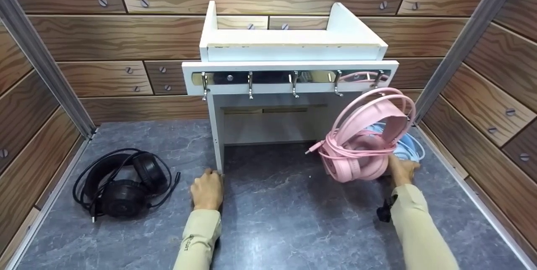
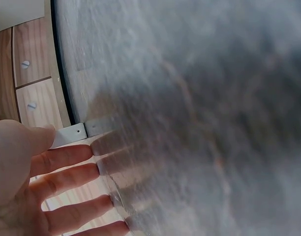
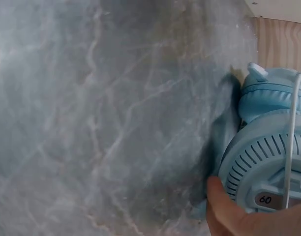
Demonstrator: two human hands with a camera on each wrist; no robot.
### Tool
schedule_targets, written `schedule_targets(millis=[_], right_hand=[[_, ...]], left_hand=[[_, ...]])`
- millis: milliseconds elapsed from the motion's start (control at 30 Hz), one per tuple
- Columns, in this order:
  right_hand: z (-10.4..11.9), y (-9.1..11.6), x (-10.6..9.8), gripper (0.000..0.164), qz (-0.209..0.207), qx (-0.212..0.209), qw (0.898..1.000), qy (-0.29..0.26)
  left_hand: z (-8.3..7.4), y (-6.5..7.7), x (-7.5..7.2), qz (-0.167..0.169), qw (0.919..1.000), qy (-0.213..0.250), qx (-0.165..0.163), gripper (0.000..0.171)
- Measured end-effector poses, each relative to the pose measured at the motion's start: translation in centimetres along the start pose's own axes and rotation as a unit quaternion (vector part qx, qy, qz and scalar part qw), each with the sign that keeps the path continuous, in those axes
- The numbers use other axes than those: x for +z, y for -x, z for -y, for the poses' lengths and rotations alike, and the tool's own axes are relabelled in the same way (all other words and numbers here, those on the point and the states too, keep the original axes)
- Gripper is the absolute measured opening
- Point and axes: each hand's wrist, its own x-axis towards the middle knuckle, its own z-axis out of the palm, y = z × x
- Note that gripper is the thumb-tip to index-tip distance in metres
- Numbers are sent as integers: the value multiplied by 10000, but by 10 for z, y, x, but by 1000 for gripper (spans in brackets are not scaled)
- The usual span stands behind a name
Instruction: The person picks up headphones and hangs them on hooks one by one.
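A white shelf rack (image 1: 293,53) with a row of metal hooks stands in the middle of the table. My left hand (image 1: 207,190) holds the foot of its left side panel (image 1: 216,140); in the left wrist view the thumb overlaps the panel's white end (image 2: 71,134) and the fingertips meet the grey surface. Pink headphones (image 1: 356,125), their cable wound round them, hang from the rightmost hook. Behind them, my right hand (image 1: 403,170) grips light blue headphones (image 3: 261,157) low at the right, thumb against an ear cup marked 60. Its other fingers are mostly hidden.
Black headphones (image 1: 126,196) with a looped cable lie on the grey marbled table (image 1: 268,228) at the left. Wood-patterned walls (image 1: 105,35) with metal corner rails (image 1: 54,64) enclose the table at the back and sides.
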Motion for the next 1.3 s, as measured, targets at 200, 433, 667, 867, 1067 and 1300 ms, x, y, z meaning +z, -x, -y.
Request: schedule_targets(millis=[200,433,667,867,1067,1300], right_hand=[[-1,0,-3,95,61,46,9979,-644],[-4,-2,-6,104,387,256,9902,-1316],[-5,-2,-6,101,428,-172,9889,-1413],[-4,-1,-6,102,75,-356,9913,-1268],[-4,1,-12,107,-185,-307,9932,-1106],[-6,0,-15,113,-297,-335,9885,-1446]], left_hand=[[0,-1,0,25,10000,-12,0,23],[0,0,-1,89,9999,-1,-68,24],[0,-1,-1,65,10000,2,-57,22],[-1,-2,0,46,9999,53,-77,21],[-2,0,0,-26,10000,56,-4,21],[-3,0,-1,-34,10000,47,-21,20]])
